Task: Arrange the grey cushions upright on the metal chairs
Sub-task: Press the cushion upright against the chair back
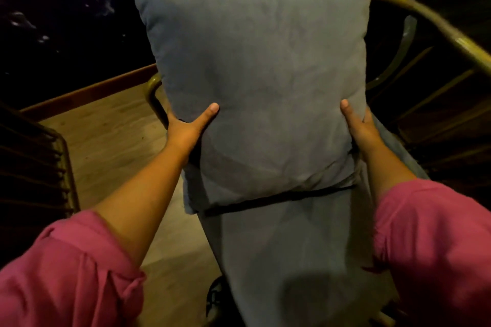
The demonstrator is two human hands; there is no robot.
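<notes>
Dim, warm indoor light; background top left and right falls to near black. Brightest patch is the wooden floor at left. Grey cushion evenly lit, soft shadow beneath its lower edge. Faint glare on the brass-coloured chair frame. Wide-angle bending at the edges; pink sleeves soft, slightly blurred. Grainy overall.
</notes>
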